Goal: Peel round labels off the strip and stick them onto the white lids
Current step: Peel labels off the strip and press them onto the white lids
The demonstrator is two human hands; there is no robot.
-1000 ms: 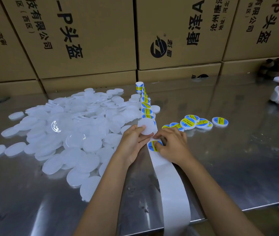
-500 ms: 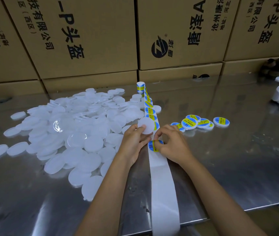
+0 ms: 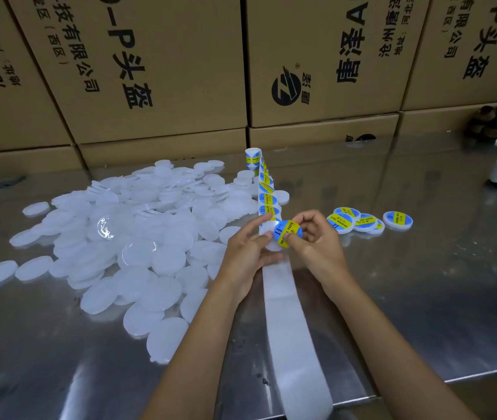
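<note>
I took the long white paper backing strip [image 3: 283, 301], which ran up the middle of the shiny metal worktop [image 3: 422, 298], as my landmark. At this moment my right hand [image 3: 316, 247] was pinching one round blue-and-yellow label [image 3: 288, 233] by its edge, fingers curled, directly above the strip. My left hand [image 3: 248, 253] gripped a single plain white round plastic lid [image 3: 271, 234] just to the left of that label, thumb and fingers closed around it. The label overlapped the lid's face, but I could not tell whether it was pressed down flat.

I judged the job to be in its early part. To the right of the strip lay a small cluster of finished labelled lids [image 3: 365, 221], only about four or five that I could count. To the left of the strip sprawled a large heap of bare white lids [image 3: 138, 234], far more than the finished ones.

On the strip beyond my hands, unpeeled labels [image 3: 266, 195] ran in a row toward the small label roll [image 3: 253, 159] standing at its far end. The part of the strip nearer me was bare and hung over the worktop edge.

Brown cardboard boxes [image 3: 156, 65] stood stacked behind the roll.
</note>
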